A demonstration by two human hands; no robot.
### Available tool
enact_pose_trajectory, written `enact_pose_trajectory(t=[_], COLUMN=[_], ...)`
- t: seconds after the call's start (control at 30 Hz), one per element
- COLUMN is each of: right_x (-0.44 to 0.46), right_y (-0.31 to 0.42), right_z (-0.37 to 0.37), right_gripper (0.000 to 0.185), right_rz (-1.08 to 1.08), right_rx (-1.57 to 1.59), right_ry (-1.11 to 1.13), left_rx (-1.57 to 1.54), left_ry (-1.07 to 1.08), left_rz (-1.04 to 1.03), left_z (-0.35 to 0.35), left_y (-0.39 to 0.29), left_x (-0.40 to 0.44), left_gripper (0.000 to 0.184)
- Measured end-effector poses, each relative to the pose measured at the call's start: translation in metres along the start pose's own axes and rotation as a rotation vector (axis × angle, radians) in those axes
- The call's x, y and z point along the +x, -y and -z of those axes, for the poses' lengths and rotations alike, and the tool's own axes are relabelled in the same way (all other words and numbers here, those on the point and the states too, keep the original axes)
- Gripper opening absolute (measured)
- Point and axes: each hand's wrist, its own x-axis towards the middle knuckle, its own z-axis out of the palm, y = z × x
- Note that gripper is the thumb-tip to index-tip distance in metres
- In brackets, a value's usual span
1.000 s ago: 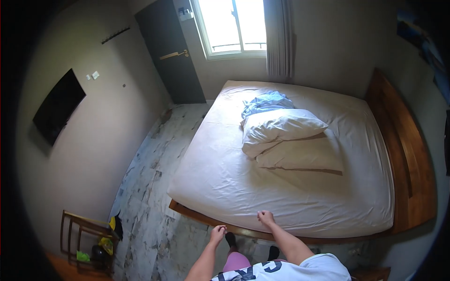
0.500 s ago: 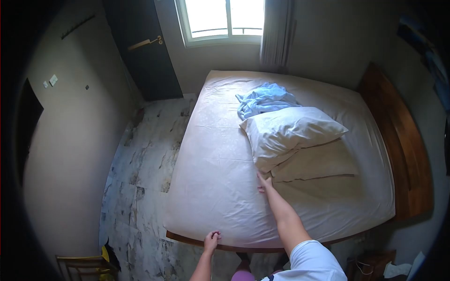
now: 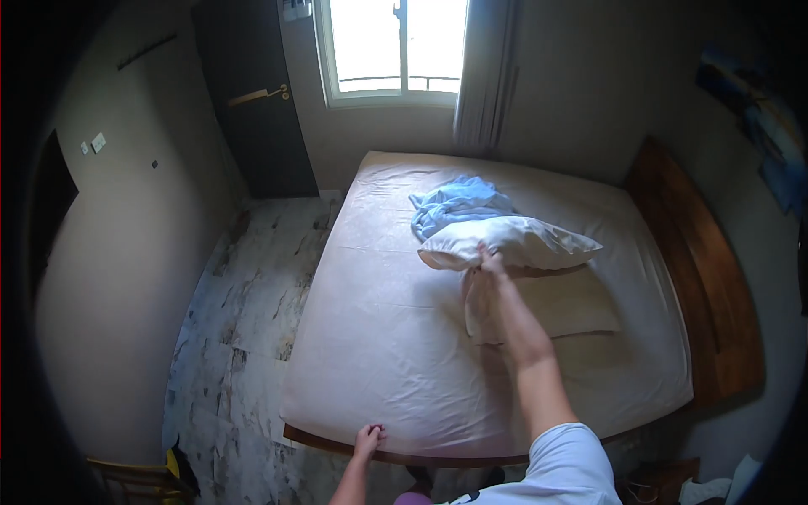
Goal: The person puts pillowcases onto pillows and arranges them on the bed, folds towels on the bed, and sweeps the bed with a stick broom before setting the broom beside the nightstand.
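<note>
My right hand [image 3: 491, 260] grips the near edge of a white pillow [image 3: 530, 240], which is tilted up with its near side off the mattress. Beneath and nearer to me, a second pillow [image 3: 572, 307] lies flat in shadow. A crumpled light-blue cloth [image 3: 463, 202] sits just beyond the raised pillow. At the bed's near edge, my left hand [image 3: 369, 439] has its fingers curled in, and I see nothing in them. The mattress under a pale fitted sheet [image 3: 370, 337] fills the middle of the view.
A wooden headboard [image 3: 699, 269] stands at the right end of the bed. Marbled floor [image 3: 244, 311] runs along the left, with a chair [image 3: 135, 480] at lower left. A dark door [image 3: 252, 109], a window [image 3: 396, 50] and a grey curtain [image 3: 484, 76] are at the back.
My right hand has moved away from me, raising the near side of the white pillow and uncovering more of the lower one. My left hand stays by the bed edge.
</note>
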Motion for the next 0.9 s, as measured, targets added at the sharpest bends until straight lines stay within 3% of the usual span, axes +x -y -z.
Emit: enact_pose_trajectory(t=[0.03,0.13,0.2,0.33,0.4,0.47,0.67,0.73,0.8,0.83,0.9], right_x=[-0.016,-0.039,-0.093,-0.179,-0.213,-0.231,-0.259,-0.262,-0.283,-0.294,-0.306], right_y=[0.034,0.133,0.176,0.176,0.153,0.113,0.021,0.016,0.061,0.088,0.132], right_z=[0.027,0.129,0.19,0.3,0.351,0.387,0.455,0.461,0.459,0.455,0.444], right_gripper=[0.052,0.038,0.037,0.041,0.041,0.04,0.033,0.028,0.03,0.033,0.038], right_rz=[0.012,0.072,0.159,0.071,0.023,-0.067,-0.345,-0.254,-0.176,-0.114,-0.03], right_rx=[-0.001,0.338,0.398,0.437,0.429,0.449,0.263,0.287,0.528,0.564,0.634], right_ry=[0.001,0.308,0.36,0.232,0.138,0.155,0.041,0.056,0.143,0.152,0.218], left_rx=[-0.008,-0.108,-0.182,-0.382,-0.469,-0.435,-0.352,-0.239,0.311,0.325,0.614], left_ry=[0.026,0.09,0.169,0.289,0.388,0.325,0.174,0.18,-0.108,-0.076,-0.436], left_rz=[0.006,-0.026,-0.114,-0.408,-0.493,-0.556,-0.393,-0.391,-0.796,-0.817,-1.128], left_z=[-0.01,-0.044,-0.081,-0.169,-0.208,-0.246,-0.314,-0.329,-0.35,-0.361,-0.37], left_y=[-0.012,-0.044,-0.077,-0.156,-0.184,-0.202,-0.143,-0.117,-0.09,-0.085,-0.084], left_x=[-0.005,-0.012,-0.03,-0.088,-0.109,-0.121,-0.072,-0.058,-0.049,-0.063,-0.12], left_gripper=[0.024,0.028,0.043,0.093,0.098,0.095,0.074,0.072,0.071,0.071,0.072])
